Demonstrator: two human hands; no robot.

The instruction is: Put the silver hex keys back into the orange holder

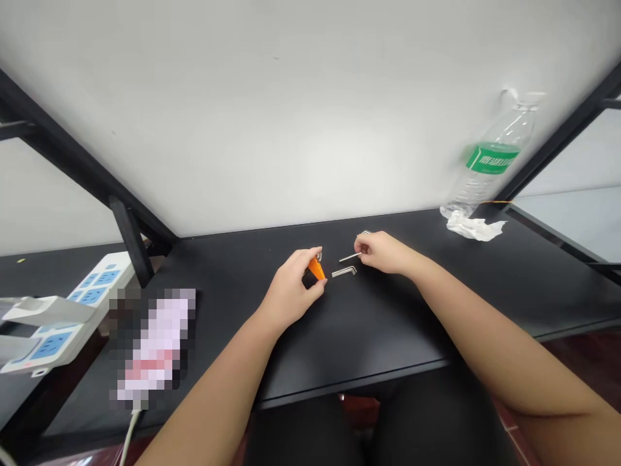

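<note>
My left hand (294,285) is closed around an orange hex key holder (317,268), gripped between thumb and fingers just above the black tabletop. A small metal piece shows at its upper end. My right hand (381,251) pinches a thin metal hex key (350,257), its straight end pointing left toward the holder. Between the hands, several L-shaped hex keys (344,271) lie side by side on the table. More metal keys (365,232) show just behind my right fingers, partly hidden by them.
A clear plastic bottle (492,158) with a green label stands at the back right beside a crumpled white tissue (475,226). At left are a white power strip (99,281) with plugs and a pixelated flat object (158,343) with a cable (129,437). A white wall (310,116) rises behind the black table (233,259).
</note>
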